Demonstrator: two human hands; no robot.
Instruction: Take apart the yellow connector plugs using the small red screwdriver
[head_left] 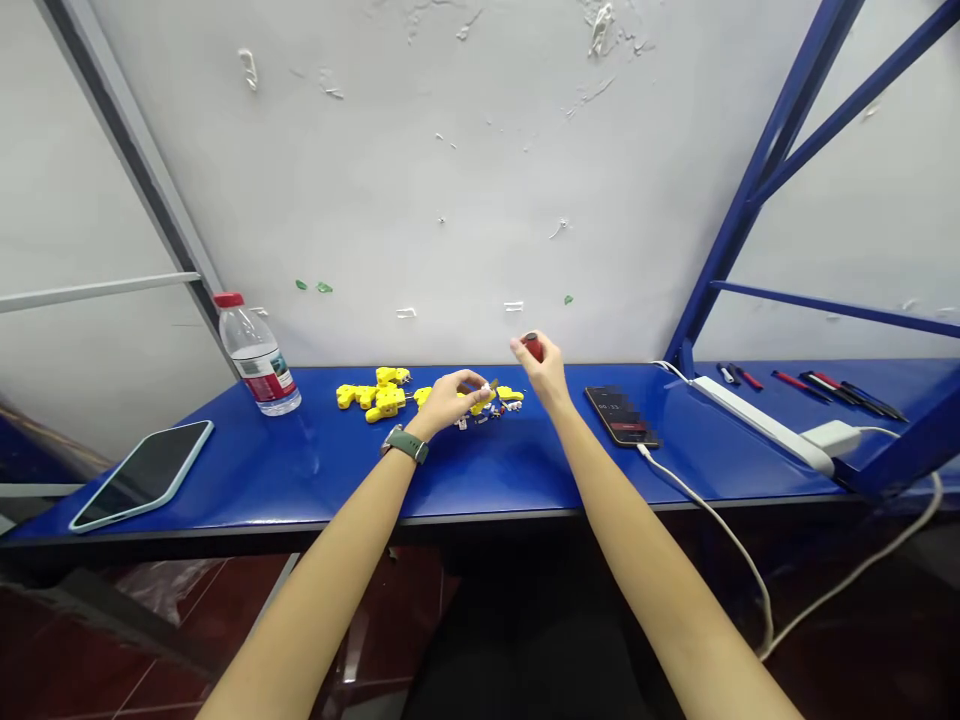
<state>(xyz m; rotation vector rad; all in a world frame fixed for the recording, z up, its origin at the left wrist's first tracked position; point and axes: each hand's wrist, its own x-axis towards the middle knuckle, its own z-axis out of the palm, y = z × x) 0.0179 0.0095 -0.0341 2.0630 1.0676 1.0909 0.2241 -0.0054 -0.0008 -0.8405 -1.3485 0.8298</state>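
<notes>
My left hand (450, 398), with a green-strapped watch on its wrist, is closed in a pinch on a small yellow-and-white part (485, 397) just above the blue shelf (315, 470). My right hand (546, 372) is wrapped round a red-handled screwdriver (532, 346), held upright beside that part. More yellow plastic parts (379, 394) lie in a loose cluster to the left of my left hand, and a few small pieces (511, 394) lie between the hands.
A water bottle (256, 354) with a red cap stands at the back left. A phone (142, 473) lies face up near the left front edge. Another phone (622, 415) on a white cable lies right of my hands, then a power strip (757, 421) and several pens (825, 384).
</notes>
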